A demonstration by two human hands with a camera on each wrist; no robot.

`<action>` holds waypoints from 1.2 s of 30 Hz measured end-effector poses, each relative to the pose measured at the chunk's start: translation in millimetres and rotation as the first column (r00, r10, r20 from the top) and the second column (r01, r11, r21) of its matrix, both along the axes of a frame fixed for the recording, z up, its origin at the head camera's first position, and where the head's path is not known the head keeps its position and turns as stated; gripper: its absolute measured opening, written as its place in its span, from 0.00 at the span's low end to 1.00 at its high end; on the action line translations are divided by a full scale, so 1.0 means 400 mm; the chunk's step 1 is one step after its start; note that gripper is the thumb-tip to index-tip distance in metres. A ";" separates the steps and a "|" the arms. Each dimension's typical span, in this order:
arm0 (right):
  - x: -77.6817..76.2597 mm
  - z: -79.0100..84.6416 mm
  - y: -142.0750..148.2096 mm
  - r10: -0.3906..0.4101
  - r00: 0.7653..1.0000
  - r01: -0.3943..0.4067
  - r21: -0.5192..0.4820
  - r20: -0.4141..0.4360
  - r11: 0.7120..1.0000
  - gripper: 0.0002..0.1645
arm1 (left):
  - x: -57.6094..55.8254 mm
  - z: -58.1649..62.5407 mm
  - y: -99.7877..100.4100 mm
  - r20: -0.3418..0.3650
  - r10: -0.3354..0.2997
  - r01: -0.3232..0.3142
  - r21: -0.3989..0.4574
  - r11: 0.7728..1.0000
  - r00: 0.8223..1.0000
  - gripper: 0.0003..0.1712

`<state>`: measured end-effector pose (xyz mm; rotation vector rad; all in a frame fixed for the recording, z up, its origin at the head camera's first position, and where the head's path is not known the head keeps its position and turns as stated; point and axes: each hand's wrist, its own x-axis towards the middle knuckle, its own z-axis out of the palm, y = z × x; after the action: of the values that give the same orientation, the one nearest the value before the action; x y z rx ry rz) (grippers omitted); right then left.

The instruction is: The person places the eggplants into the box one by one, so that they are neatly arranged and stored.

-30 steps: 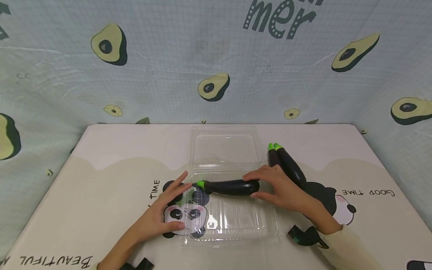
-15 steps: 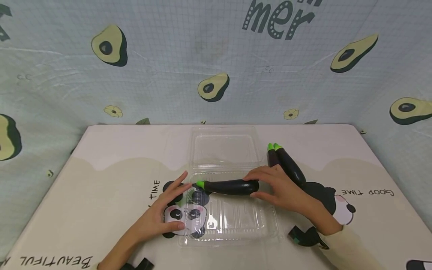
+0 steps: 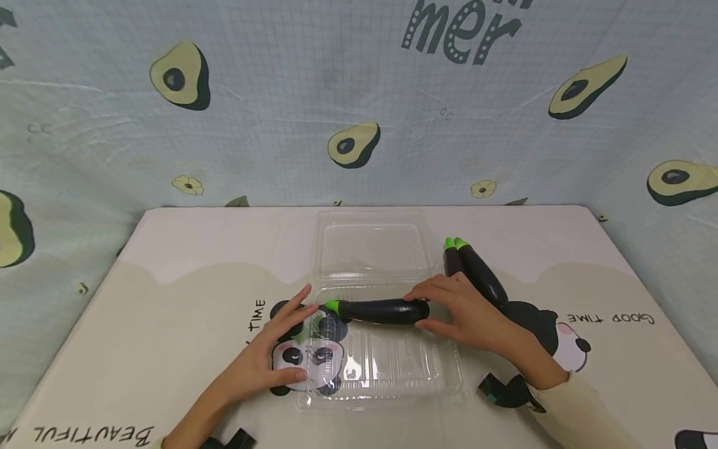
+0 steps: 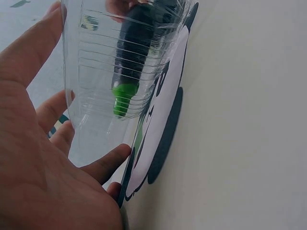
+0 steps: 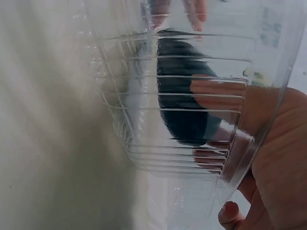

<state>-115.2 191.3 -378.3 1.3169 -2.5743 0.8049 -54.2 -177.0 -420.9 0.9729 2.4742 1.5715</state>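
Note:
An eggplant [image 3: 384, 311] with a green stem end lies across the back of a clear plastic clamshell container [image 3: 387, 400], its stem pointing left. My right hand [image 3: 462, 312] grips the thick right end between thumb and fingers; in the right wrist view that eggplant [image 5: 184, 96] shows through the ribbed wall. At the container's left rim is my left hand [image 3: 269, 355], fingers spread and fairly straight. In the left wrist view, the thumb and fingertips of this hand [image 4: 53, 139] touch the clear side wall, and the green stem shows inside.
The container's lid [image 3: 373, 246] lies folded back behind the base. Two more eggplants [image 3: 483, 274] lie side by side at the right, partly behind my right hand. The tablecloth [image 3: 168, 349] has printed pandas and words, and an avocado-print curtain [image 3: 269, 93] hangs behind.

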 end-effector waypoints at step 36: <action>0.011 0.014 -0.029 -0.085 0.991 0.098 0.134 -0.101 0.986 0.22 | -0.001 0.007 -0.004 -0.011 -0.007 0.007 0.007 1.000 1.000 0.49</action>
<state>-110.9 179.9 -372.8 1.2293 -2.6333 0.5429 -54.5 -178.5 -418.1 0.9932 2.4711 1.5780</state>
